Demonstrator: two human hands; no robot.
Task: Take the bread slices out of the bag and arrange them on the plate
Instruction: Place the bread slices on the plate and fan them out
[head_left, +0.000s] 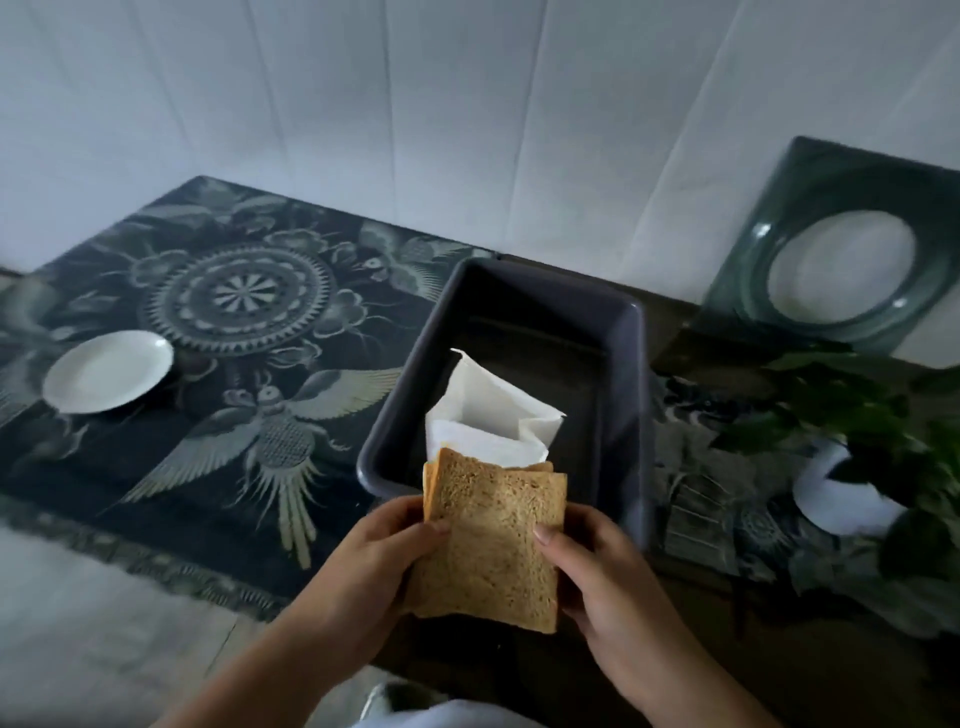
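A small stack of brown bread slices (493, 540) is held upright in front of me, above the table's near edge. My left hand (384, 551) grips the stack's left side and my right hand (597, 561) grips its right side. Just behind the bread, a white paper bag (488, 410) stands open inside a dark rectangular tub (623, 374). A white round plate (109, 371) with nothing on it sits far to the left on the patterned cloth.
A dark cloth with bird and mandala patterns (234, 322) covers the table. A green plant in a white pot (852, 467) stands at the right. A dark green square dish (841, 249) leans against the white wall behind it.
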